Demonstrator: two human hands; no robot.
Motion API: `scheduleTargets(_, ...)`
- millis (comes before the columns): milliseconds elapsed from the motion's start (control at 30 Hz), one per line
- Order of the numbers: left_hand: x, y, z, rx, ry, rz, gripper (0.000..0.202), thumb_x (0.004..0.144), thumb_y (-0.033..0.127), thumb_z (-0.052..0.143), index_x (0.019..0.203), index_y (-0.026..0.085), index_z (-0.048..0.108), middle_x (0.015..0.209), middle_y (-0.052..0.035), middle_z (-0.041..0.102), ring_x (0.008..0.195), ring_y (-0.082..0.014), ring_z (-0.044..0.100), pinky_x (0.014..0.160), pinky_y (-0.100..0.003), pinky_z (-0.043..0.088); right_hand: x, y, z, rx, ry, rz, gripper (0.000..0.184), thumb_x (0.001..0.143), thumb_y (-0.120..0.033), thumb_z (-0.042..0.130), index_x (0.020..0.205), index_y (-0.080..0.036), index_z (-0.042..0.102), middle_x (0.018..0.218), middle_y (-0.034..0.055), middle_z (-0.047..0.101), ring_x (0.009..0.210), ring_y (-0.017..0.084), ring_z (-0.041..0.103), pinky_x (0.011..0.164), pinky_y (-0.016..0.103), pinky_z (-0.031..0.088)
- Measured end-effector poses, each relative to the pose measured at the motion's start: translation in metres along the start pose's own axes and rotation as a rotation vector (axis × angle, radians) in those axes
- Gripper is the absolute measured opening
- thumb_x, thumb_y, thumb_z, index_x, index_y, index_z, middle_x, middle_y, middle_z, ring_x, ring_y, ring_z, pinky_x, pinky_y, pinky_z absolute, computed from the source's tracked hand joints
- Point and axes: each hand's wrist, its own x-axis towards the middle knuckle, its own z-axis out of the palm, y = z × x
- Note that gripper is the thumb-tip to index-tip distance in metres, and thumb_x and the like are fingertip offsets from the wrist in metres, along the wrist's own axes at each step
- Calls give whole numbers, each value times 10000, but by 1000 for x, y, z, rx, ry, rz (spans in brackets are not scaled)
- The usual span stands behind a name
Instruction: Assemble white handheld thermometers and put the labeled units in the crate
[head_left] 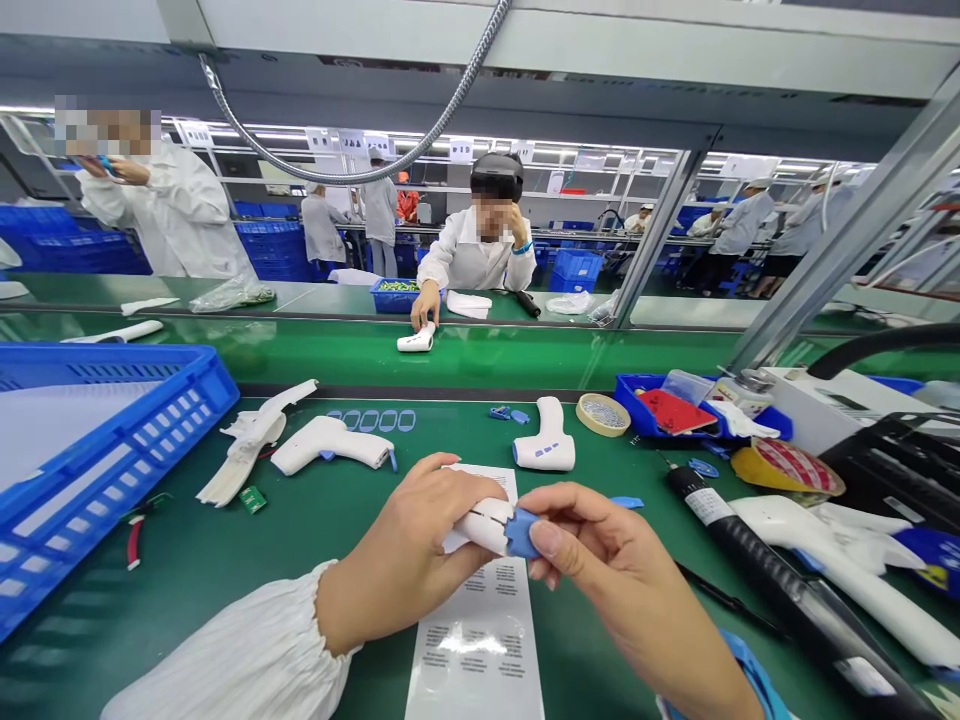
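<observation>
My left hand is closed around a white forehead thermometer, its open handle end turned to the right. Between thumb and fingers, my right hand pinches a blue battery cover against that end; whether it is seated I cannot tell. Most of the thermometer is hidden by my left hand. Under both hands lies a printed label sheet. Beyond them, one white thermometer rests at the left with a blue flap hanging open, and another thermometer lies at the right.
A blue crate stands at the left, near a small green circuit board and white shell pieces. At the right are a black electric screwdriver, a blue parts bin and a tape roll. Across the green belt, a co-worker touches a thermometer.
</observation>
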Motion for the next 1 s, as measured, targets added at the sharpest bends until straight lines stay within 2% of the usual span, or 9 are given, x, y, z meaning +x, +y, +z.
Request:
scheduleTargets(100, 0, 1, 0, 15, 13, 19, 156, 811, 158, 519, 947, 234, 505, 899, 4, 658, 793, -152, 602, 1002, -403, 294, 1, 1, 0, 25, 12, -12, 146, 800, -319, 628, 882, -200, 654, 723, -8, 608, 590, 86, 564, 558, 208, 476)
scheduleTargets(267, -1, 3, -2, 15, -50, 35, 197, 806, 156, 530, 988, 229, 501, 918, 5, 656, 795, -154, 599, 984, -395, 305, 2, -3, 1, 7, -2, -13, 140, 781, -319, 648, 857, -203, 666, 706, -10, 610, 574, 87, 560, 555, 213, 480)
scheduleTargets(333, -2, 3, -1, 38, -24, 45, 197, 813, 148, 520, 991, 228, 498, 910, 4, 655, 797, -153, 599, 988, -402, 295, 1, -2, 4, -14, 4, -32, 140, 796, -315, 630, 883, -214, 674, 739, -6, 600, 566, 83, 554, 544, 212, 484)
scheduleTargets(433, -2, 3, 1, 60, 50, 59, 215, 819, 153, 521, 1017, 231, 491, 892, 3, 661, 787, -151, 600, 987, -413, 292, -1, 5, 10, -147, 86, -186, 165, 824, -304, 592, 948, -244, 683, 814, 17, 567, 655, 116, 571, 584, 235, 506)
scheduleTargets(533, -3, 2, 4, 32, 105, 67, 199, 819, 165, 534, 1006, 228, 505, 848, 12, 659, 762, -145, 595, 984, -418, 298, -2, 15, 17, -382, 145, -414, 229, 842, -290, 567, 1053, -298, 654, 1010, 47, 570, 941, 187, 562, 763, 279, 509)
scheduleTargets(600, -5, 1, 7, 3, 123, 71, 113, 823, 188, 537, 932, 217, 531, 768, 24, 638, 702, -136, 572, 967, -413, 321, -1, 20, 20, -486, 116, -520, 303, 841, -274, 571, 1140, -309, 596, 1161, 41, 554, 1079, 206, 515, 878, 301, 472)
scheduleTargets(733, -8, 1, 16, -14, 155, 48, 65, 834, 259, 531, 818, 200, 553, 656, 34, 592, 586, -119, 508, 926, -408, 358, 3, 28, 28, -483, 104, -650, 339, 862, -222, 535, 1190, -305, 517, 1188, 4, 580, 1100, 168, 526, 933, 268, 443)
scheduleTargets(867, -6, 3, 16, -70, 136, -46, 113, 847, 297, 506, 807, 203, 554, 730, 2, 636, 680, -150, 552, 862, -368, 400, 6, 32, 28, -445, 144, -620, 298, 872, -211, 508, 1160, -287, 532, 1171, 5, 594, 1068, 160, 551, 902, 244, 461)
scheduleTargets(1000, 0, 3, -2, -86, -24, -165, 245, 788, 404, 588, 963, 234, 572, 940, -15, 662, 897, -206, 567, 968, -409, 310, 7, 26, 15, -262, 199, -517, 231, 886, -273, 508, 1108, -298, 569, 1109, 0, 630, 1031, 151, 580, 867, 225, 484)
